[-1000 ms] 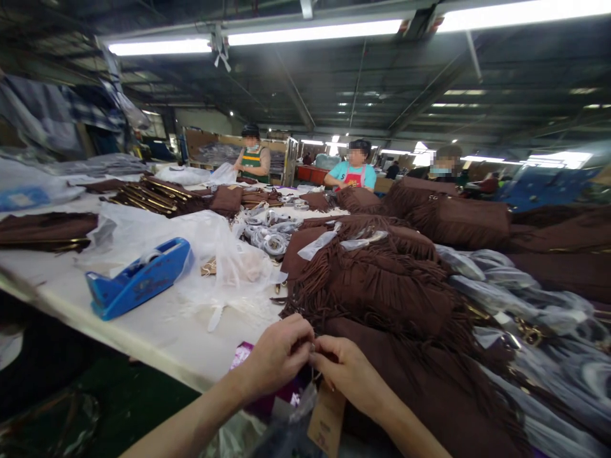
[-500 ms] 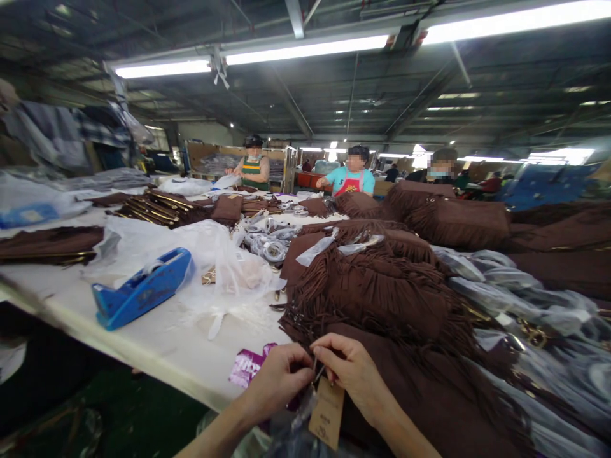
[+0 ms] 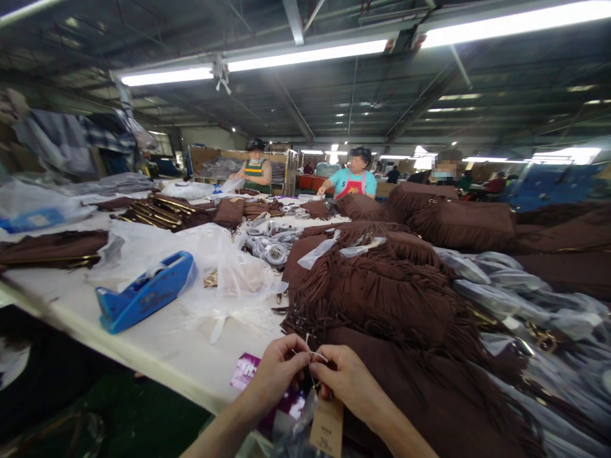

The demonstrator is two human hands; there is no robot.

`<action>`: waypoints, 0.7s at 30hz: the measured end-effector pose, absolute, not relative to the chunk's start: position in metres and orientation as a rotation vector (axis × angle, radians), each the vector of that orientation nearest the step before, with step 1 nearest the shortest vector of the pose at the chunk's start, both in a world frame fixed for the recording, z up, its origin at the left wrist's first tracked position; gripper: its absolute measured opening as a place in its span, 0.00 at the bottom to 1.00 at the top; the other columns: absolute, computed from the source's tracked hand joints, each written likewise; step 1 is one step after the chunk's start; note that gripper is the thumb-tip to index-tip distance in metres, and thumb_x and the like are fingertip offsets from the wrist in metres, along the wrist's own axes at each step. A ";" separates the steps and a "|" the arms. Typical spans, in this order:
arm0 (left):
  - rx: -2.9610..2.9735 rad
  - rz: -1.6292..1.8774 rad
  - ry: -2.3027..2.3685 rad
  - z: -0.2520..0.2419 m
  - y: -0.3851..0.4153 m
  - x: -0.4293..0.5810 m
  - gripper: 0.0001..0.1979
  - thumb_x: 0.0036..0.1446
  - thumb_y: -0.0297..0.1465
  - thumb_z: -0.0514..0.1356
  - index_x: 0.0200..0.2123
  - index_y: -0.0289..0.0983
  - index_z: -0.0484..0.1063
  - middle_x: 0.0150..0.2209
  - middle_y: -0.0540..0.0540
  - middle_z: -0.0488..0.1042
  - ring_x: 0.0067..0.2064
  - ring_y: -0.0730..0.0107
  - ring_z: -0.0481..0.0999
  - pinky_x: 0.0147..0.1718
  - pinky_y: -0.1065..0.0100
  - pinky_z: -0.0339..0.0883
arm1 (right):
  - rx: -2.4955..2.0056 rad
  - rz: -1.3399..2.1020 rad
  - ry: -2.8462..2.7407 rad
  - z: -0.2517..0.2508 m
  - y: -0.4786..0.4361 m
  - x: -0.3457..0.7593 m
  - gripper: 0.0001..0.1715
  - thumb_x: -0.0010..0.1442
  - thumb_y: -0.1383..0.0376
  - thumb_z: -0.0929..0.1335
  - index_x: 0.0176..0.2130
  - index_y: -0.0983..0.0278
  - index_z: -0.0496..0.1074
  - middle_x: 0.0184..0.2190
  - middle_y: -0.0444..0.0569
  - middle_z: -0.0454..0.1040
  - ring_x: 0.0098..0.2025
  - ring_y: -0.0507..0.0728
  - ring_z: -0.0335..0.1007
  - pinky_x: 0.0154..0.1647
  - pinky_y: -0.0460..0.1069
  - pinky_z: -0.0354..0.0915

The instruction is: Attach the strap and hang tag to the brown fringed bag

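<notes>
Both my left hand point(image 3: 277, 372) and my right hand point(image 3: 344, 381) pinch a thin pale string point(image 3: 312, 353), their fingertips close together and the string's loose ends sticking out above. Below the fingers hangs a tan cardboard tag point(image 3: 326, 429) with print on it. Under my hands, clear plastic wrapping point(image 3: 296, 439) covers something dark that I cannot make out. Beside my left hand lies a shiny purple wrapper point(image 3: 244, 371). Brown fringed bags point(image 3: 396, 292) are piled just past my right hand.
A blue tape dispenser point(image 3: 146, 292) stands on the white table point(image 3: 191, 366), next to a white plastic bag point(image 3: 243, 277). Plastic-wrapped straps point(image 3: 515, 280) lie at the right. Brown pieces with gold edges point(image 3: 157, 211) are stacked farther back. Several people are beyond the table.
My fingertips have come closer together and the string's ends now stand out above them. The tag hangs slightly lower.
</notes>
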State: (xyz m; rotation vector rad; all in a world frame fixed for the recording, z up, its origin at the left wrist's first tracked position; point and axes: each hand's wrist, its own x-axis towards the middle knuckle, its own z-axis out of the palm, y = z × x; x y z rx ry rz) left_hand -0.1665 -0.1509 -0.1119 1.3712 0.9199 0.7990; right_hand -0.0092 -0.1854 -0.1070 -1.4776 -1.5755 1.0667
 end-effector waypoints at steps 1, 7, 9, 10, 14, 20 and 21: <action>1.361 0.795 0.919 -0.112 -0.151 -0.166 0.12 0.48 0.39 0.62 0.27 0.36 0.68 0.17 0.56 0.64 0.18 0.78 0.62 0.18 0.75 0.54 | -1.472 1.064 -1.580 -0.107 -0.186 -0.009 0.09 0.53 0.63 0.65 0.22 0.63 0.67 0.13 0.38 0.66 0.18 0.50 0.62 0.22 0.44 0.56; 1.321 0.801 0.905 -0.112 -0.150 -0.166 0.13 0.45 0.39 0.63 0.27 0.35 0.68 0.18 0.54 0.68 0.17 0.78 0.65 0.18 0.75 0.58 | -1.426 1.068 -1.595 -0.106 -0.189 -0.009 0.10 0.55 0.62 0.64 0.24 0.62 0.68 0.14 0.37 0.65 0.18 0.50 0.61 0.23 0.44 0.56; 1.328 0.782 0.903 -0.112 -0.150 -0.167 0.13 0.45 0.39 0.63 0.27 0.35 0.68 0.18 0.54 0.69 0.17 0.78 0.65 0.17 0.75 0.59 | -1.431 1.068 -1.592 -0.105 -0.190 -0.010 0.10 0.55 0.62 0.64 0.24 0.63 0.68 0.14 0.37 0.65 0.18 0.50 0.61 0.23 0.45 0.56; 1.329 0.768 0.903 -0.113 -0.150 -0.167 0.14 0.45 0.40 0.63 0.27 0.35 0.69 0.18 0.54 0.69 0.17 0.78 0.65 0.17 0.75 0.59 | -1.436 1.068 -1.592 -0.104 -0.190 -0.010 0.10 0.55 0.61 0.64 0.24 0.63 0.68 0.14 0.37 0.65 0.18 0.50 0.61 0.23 0.45 0.56; 1.336 0.751 0.906 -0.115 -0.152 -0.167 0.14 0.47 0.41 0.63 0.27 0.35 0.67 0.18 0.54 0.68 0.17 0.77 0.66 0.17 0.75 0.60 | -1.454 1.060 -1.596 -0.103 -0.191 -0.009 0.10 0.54 0.62 0.64 0.24 0.62 0.67 0.14 0.38 0.66 0.18 0.51 0.61 0.23 0.45 0.56; 1.442 0.777 0.937 -0.121 -0.154 -0.164 0.11 0.52 0.40 0.58 0.27 0.38 0.64 0.17 0.57 0.64 0.15 0.79 0.62 0.14 0.77 0.57 | -1.455 1.041 -1.597 -0.101 -0.191 -0.008 0.10 0.54 0.62 0.64 0.24 0.62 0.68 0.15 0.38 0.67 0.20 0.51 0.63 0.26 0.46 0.58; 1.435 0.766 0.943 -0.122 -0.154 -0.164 0.12 0.52 0.41 0.57 0.27 0.38 0.63 0.17 0.58 0.64 0.14 0.79 0.62 0.13 0.77 0.56 | -1.452 1.044 -1.592 -0.101 -0.191 -0.009 0.10 0.54 0.61 0.63 0.24 0.62 0.68 0.15 0.39 0.67 0.20 0.51 0.63 0.26 0.46 0.58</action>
